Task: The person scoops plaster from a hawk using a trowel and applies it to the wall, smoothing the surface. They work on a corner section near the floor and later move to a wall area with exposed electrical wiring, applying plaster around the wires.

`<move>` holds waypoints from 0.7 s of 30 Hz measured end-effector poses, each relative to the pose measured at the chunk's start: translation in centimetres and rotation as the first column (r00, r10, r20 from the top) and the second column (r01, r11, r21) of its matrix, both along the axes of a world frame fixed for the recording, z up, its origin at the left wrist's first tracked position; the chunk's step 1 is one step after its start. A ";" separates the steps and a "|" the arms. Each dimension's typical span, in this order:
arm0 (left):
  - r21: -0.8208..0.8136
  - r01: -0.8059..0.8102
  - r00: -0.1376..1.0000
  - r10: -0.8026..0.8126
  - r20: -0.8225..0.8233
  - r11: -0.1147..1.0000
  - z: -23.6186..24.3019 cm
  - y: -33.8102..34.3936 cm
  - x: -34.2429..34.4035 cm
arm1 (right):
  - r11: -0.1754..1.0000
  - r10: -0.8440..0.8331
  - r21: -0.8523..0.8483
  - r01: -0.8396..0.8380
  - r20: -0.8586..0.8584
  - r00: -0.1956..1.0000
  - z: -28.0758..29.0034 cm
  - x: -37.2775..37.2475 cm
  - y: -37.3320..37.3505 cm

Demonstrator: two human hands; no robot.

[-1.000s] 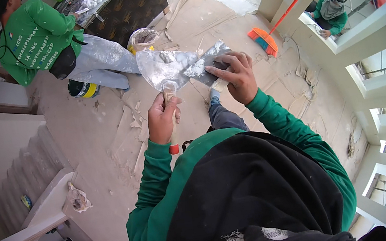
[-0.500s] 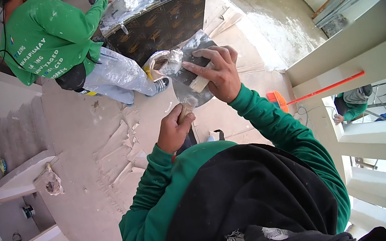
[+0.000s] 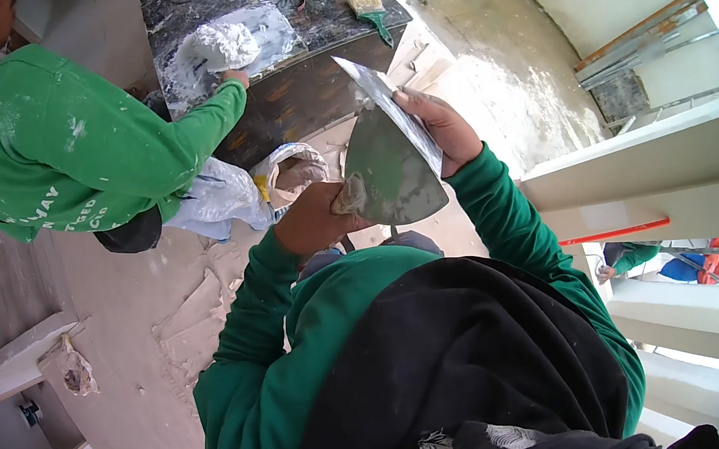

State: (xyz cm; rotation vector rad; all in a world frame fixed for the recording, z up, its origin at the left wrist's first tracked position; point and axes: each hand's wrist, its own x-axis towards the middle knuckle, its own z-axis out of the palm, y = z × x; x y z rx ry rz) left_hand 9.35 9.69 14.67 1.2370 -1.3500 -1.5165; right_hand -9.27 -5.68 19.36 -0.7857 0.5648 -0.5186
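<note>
My left hand [image 3: 314,216] is closed around the handle of a broad, rounded metal trowel [image 3: 390,178], its face smeared with thin white compound. In my right hand [image 3: 446,128] is a flat rectangular finishing trowel [image 3: 393,106], tilted steeply. Its blade crosses in front of the rounded trowel's right side; I cannot tell whether they touch. My fingers hide most of both handles. Just beyond my left hand stands an open whitish sack or bucket [image 3: 293,167] with a smeared rim.
Ahead, a dark marbled counter [image 3: 321,26] carries a white compound mound [image 3: 226,45] and a green-handled brush [image 3: 370,14]. A co-worker in green [image 3: 75,127] stands at its left, one hand by the mound. A red pole [image 3: 616,232] lies right; torn paper [image 3: 191,310] covers floor.
The finishing trowel has tipped from nearly flat to steep, and the rounded trowel now faces me. My view has shifted closer to the counter. The co-worker's hand has moved to the mound's near side.
</note>
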 end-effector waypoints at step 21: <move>-0.033 -0.550 0.811 0.543 0.220 0.835 -0.9 -21.6 4.2 | 0.868 0.486 -0.042 -0.494 -0.130 0.864 -10.2 4.6 -31.1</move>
